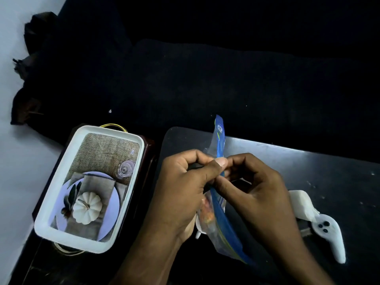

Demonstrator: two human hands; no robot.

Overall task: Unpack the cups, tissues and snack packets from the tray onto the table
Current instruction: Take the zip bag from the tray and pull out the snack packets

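Observation:
Both hands hold a clear zip bag with a blue seal strip, upright over the dark table. My left hand pinches the strip from the left. My right hand pinches it from the right, thumbs nearly touching. Orange and white items show faintly inside the bag; I cannot tell what they are. The white tray with a printed pumpkin place-setting picture sits to the left and holds nothing that I can see.
The tray rests on a dark brown stand with yellow wire handles. A white game-controller-like device lies on the table right of my hands. A dark sofa fills the background. The pale floor is at left.

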